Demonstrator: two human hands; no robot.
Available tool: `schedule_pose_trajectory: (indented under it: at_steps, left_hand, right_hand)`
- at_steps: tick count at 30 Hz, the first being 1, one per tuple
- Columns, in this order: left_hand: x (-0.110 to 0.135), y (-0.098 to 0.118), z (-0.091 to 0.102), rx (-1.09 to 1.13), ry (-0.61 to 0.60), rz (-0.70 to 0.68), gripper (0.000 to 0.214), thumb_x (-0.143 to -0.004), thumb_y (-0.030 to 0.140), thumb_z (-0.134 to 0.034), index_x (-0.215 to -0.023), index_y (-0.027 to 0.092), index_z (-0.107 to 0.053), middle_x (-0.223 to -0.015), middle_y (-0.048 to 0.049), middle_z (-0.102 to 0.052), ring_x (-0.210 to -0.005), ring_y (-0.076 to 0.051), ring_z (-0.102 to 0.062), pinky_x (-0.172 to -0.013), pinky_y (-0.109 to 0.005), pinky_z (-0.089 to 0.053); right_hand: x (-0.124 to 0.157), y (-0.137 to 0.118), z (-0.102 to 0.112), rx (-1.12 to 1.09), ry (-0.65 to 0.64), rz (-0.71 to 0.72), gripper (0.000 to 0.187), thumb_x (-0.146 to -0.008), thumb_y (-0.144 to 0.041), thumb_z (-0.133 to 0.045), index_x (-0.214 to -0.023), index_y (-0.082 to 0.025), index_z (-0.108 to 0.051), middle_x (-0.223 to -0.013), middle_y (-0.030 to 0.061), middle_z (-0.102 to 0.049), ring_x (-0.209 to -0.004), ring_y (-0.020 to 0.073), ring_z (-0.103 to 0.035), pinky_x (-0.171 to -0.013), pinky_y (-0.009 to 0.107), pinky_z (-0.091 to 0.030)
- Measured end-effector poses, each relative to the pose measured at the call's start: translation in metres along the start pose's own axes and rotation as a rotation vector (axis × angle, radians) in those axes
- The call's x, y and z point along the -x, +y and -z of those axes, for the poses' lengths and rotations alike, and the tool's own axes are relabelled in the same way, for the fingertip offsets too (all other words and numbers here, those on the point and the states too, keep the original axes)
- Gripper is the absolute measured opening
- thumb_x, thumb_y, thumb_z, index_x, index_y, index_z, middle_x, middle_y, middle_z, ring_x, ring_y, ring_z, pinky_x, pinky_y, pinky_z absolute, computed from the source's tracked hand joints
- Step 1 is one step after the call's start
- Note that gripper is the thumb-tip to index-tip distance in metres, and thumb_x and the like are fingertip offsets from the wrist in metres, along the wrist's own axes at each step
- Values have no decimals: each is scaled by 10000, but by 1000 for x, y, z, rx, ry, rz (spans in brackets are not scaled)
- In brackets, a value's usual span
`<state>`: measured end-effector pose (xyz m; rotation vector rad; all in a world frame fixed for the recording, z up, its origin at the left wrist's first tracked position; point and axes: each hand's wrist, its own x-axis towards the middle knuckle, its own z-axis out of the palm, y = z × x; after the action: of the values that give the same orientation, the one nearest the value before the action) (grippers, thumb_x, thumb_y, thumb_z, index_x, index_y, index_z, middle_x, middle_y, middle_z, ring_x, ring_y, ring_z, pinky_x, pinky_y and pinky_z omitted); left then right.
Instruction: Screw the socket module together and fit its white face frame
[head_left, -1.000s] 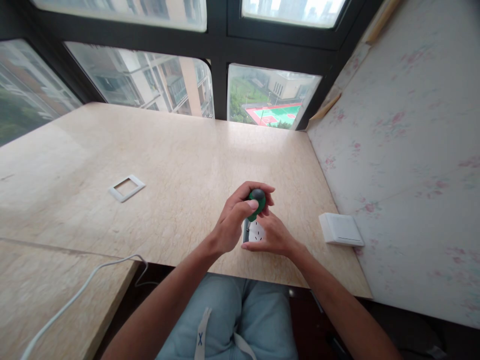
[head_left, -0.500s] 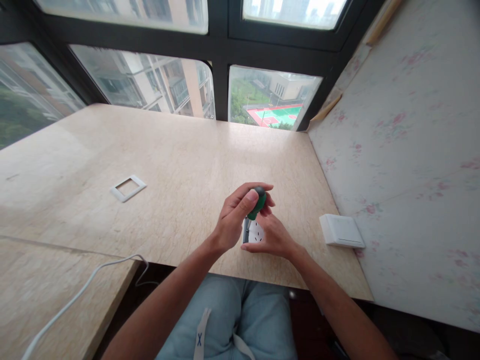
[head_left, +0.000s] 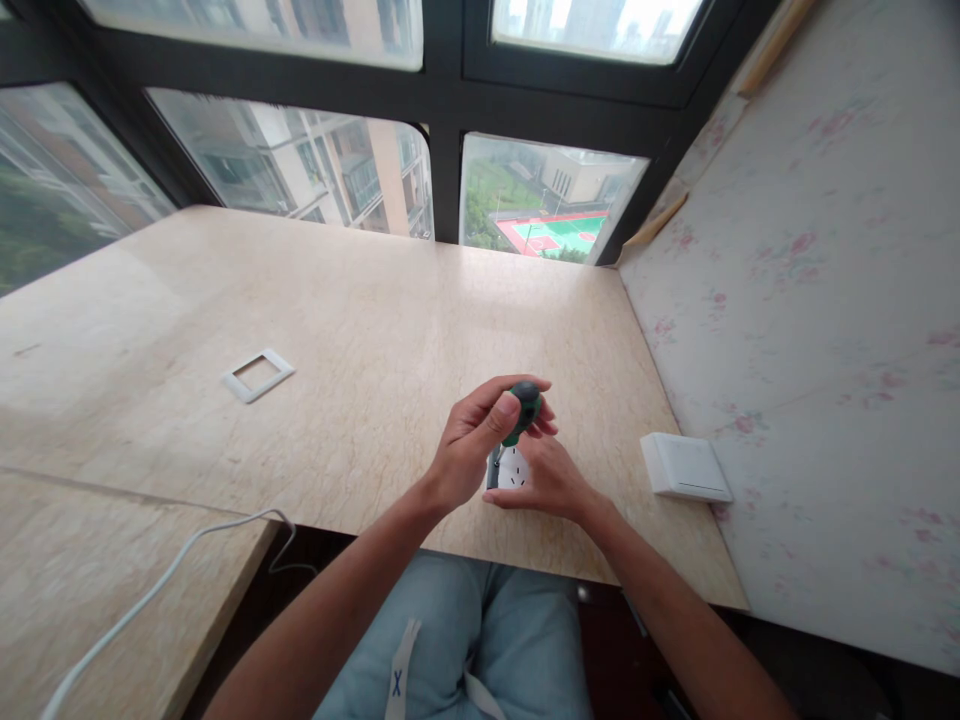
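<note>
Held upright in my left hand is a screwdriver with a green and black handle; thumb and fingers close round it. Its metal shaft slants down to the dark left edge of a white power socket. My right hand grips that socket from the right, thumb along the near side, while its other fingers are partly hidden behind the screwdriver and my left hand. The socket's slots face up. Whether the tip sits in a screw is too small to tell.
A white rectangular frame lies on the marbled ledge to the left. At the right, a white switch box stands by the flowered wall. A white cable runs over the lower left slab. Windows border the back.
The screwdriver's handle has shifted slightly right and down and tilts differently, with my left hand moving along. My right hand still grips the socket in nearly the same place.
</note>
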<state>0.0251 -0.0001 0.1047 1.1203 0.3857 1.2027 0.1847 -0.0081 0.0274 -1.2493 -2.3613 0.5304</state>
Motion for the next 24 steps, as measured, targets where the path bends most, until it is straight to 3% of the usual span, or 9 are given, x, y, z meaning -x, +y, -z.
schedule_pose_trajectory:
  at_steps: [5, 7, 9, 11, 13, 16, 19, 22, 24]
  left_hand:
    - [-6, -2, 2, 66, -17, 10, 506, -952, 585, -452, -1110, 139, -632, -743, -28, -586, -618, -133, -521, -591, -284, -445]
    - [-7, -5, 2, 33, 5, -14, 481, -877, 579, -608, -1145, 182, -562, -808, -7, -584, -606, -105, -504, -570, -256, -439]
    - [-7, -9, 1, -14, 78, -37, 508, -760, 434, -806, -1104, 238, -487, -908, 15, -584, -628, -78, -521, -566, -217, -445]
    - [-4, -11, 1, -43, 143, -60, 520, -700, 303, -872, -1004, 247, -454, -920, 33, -582, -664, -75, -562, -585, -200, -470]
    - [-1, -12, 1, -49, 155, -89, 416, -754, 307, -834, -956, 225, -480, -874, 27, -604, -707, -101, -614, -651, -231, -518]
    - [1, -12, 5, -38, 107, -108, 294, -883, 391, -702, -1055, 184, -584, -907, -33, -665, -790, -153, -667, -773, -316, -552]
    - [0, -12, 11, 12, 50, -68, 388, -969, 481, -540, -1194, 173, -607, -986, -82, -687, -806, -177, -670, -765, -335, -537]
    - [-2, -13, 15, 44, 39, -34, 536, -983, 602, -398, -1185, 158, -622, -922, -85, -681, -742, -166, -633, -703, -314, -511]
    - [-3, -15, 14, 39, 46, -46, 588, -940, 665, -437, -1189, 160, -605, -897, -66, -661, -684, -137, -595, -661, -289, -497]
  right_hand:
    - [0, 0, 0, 25, -10, -26, 563, -655, -606, -783, -984, -195, -585, -957, 110, -647, -903, 312, -599, -795, 474, -514]
    - [0, -1, 1, 10, 3, -28, 593, -659, -601, -785, -1034, -188, -585, -989, 119, -650, -928, 319, -603, -810, 477, -514]
    - [0, -1, 0, -12, 0, -18, 621, -678, -582, -781, -1110, -185, -579, -1060, 128, -653, -984, 327, -606, -846, 480, -509]
    - [1, 0, 0, -15, -16, -20, 625, -694, -573, -775, -1138, -180, -579, -1082, 130, -656, -1007, 330, -608, -864, 481, -504]
    - [1, 0, 0, -9, -18, -23, 663, -686, -584, -778, -1163, -174, -570, -1096, 137, -654, -1026, 337, -602, -877, 486, -498]
    - [0, -1, 1, -4, -8, -17, 722, -671, -589, -785, -1215, -188, -531, -1144, 136, -643, -1061, 340, -585, -907, 493, -487]
    - [-1, -3, 3, 1, -18, -18, 716, -662, -577, -795, -1200, -189, -524, -1161, 143, -633, -1065, 341, -578, -895, 492, -494]
    - [-1, -3, 3, 3, -22, -17, 734, -654, -573, -804, -1203, -175, -524, -1157, 157, -626, -1068, 345, -573, -882, 487, -500]
    - [0, -2, 2, 3, -19, -12, 732, -661, -573, -801, -1213, -179, -526, -1144, 150, -629, -1055, 341, -578, -876, 487, -502]
